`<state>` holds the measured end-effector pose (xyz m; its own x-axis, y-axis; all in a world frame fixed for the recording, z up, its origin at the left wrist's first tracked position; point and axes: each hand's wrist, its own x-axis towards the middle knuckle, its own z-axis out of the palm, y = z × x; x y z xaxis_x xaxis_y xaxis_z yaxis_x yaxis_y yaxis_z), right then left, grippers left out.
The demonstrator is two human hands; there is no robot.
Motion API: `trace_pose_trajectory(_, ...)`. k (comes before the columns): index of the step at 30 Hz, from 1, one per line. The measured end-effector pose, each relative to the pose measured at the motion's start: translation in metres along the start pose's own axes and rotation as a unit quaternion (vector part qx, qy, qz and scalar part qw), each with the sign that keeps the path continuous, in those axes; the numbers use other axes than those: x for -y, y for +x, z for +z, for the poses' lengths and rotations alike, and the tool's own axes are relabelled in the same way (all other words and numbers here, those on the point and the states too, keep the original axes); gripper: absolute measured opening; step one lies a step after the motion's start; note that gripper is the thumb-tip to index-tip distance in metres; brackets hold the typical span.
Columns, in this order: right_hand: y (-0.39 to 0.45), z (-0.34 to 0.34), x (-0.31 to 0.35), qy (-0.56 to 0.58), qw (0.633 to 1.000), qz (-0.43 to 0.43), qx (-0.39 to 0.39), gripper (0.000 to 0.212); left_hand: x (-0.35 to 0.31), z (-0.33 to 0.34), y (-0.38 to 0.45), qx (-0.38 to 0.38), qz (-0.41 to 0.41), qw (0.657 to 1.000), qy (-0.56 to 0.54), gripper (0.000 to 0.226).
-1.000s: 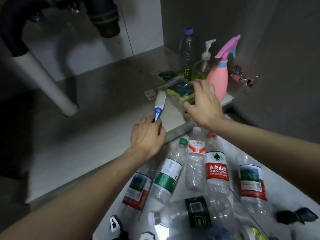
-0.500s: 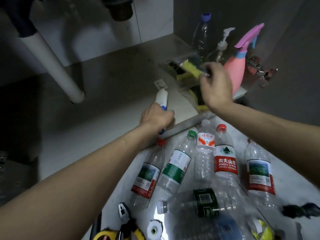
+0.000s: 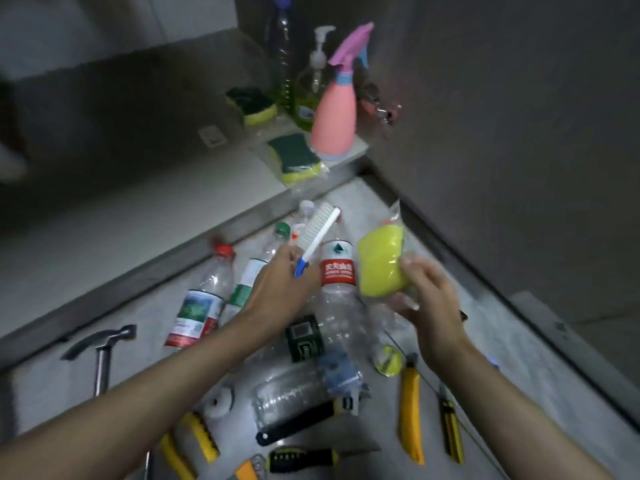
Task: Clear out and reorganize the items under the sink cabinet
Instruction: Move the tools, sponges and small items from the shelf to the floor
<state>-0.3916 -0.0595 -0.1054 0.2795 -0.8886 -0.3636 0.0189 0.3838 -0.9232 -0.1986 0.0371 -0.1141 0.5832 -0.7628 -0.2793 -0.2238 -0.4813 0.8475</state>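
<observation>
Nearest, on the grey floor [image 3: 512, 403]: hand tools with yellow and black handles, among them a saw [image 3: 298, 424], a yellow-handled tool [image 3: 410, 410], a utility knife [image 3: 452, 434], and a white tape roll [image 3: 218, 403]. Hammer [image 3: 100, 351] lies to the left, head pointing away.

Mid floor: empty plastic bottles [image 3: 332, 306] lying in a loose row, caps toward the cabinet, one red-label, one green-label, some crushed clear ones closer in.

Both hands are raised over the bottles. Left hand [image 3: 280, 292] grips the blue end of a white brush [image 3: 317, 233], fingers curled round the handle, bristle head angled up and away. Right hand [image 3: 429, 299] holds a bagged sponge [image 3: 381, 265], yellow side facing the camera, thumb and fingers wrapped round its near edge, clear wrap sticking out on top. Brush and sponge are near each other, not touching.

Past the cabinet sill [image 3: 173, 268], on the cabinet base at right: a wrapped sponge [image 3: 294, 157] at the front edge, green side up, another green-yellow sponge [image 3: 254, 109] further back. Pink spray bottle [image 3: 334, 119] stands upright just right of the front sponge. Behind it a pump bottle [image 3: 313, 88] with greenish liquid and a tall clear bottle [image 3: 282, 57], both upright in the back corner. Small metal fitting [image 3: 379, 105] on the right wall beside the spray bottle.
</observation>
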Motion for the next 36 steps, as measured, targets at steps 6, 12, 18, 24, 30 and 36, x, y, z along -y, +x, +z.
trace_pose_trajectory(6, -0.023, -0.043, -0.037, -0.186, 0.982, 0.034, -0.010, 0.015, 0.016, 0.036, -0.047, 0.094, -0.009, 0.994, 0.062, 0.028)
trace_pose_trajectory(12, -0.017, -0.071, -0.044, -0.384, 0.922, -0.033, -0.050, 0.022, 0.019, 0.052, -0.054, 0.120, 0.016, 0.988, 0.098, 0.022)
trace_pose_trajectory(18, -0.025, -0.102, -0.017, -0.166, 0.983, -0.009, -0.077, 0.018, -0.001, 0.076, -0.053, 0.177, 0.158, 0.955, 0.177, 0.023)
trace_pose_trajectory(24, -0.036, -0.139, -0.011, -0.184, 0.979, 0.076, -0.037, 0.033, -0.029, 0.121, -0.069, 0.256, 0.242, 0.910, 0.218, 0.029)
trace_pose_trajectory(30, -0.042, -0.178, -0.019, -0.127, 0.972, 0.117, -0.161, 0.006, -0.046, 0.150, -0.083, 0.370, 0.306, 0.840, 0.251, 0.015)
trace_pose_trajectory(36, -0.048, -0.210, -0.037, -0.445, 0.882, 0.087, -0.125, 0.043, -0.054, 0.149, -0.065, 0.269, 0.311, 0.858, 0.309, 0.017)
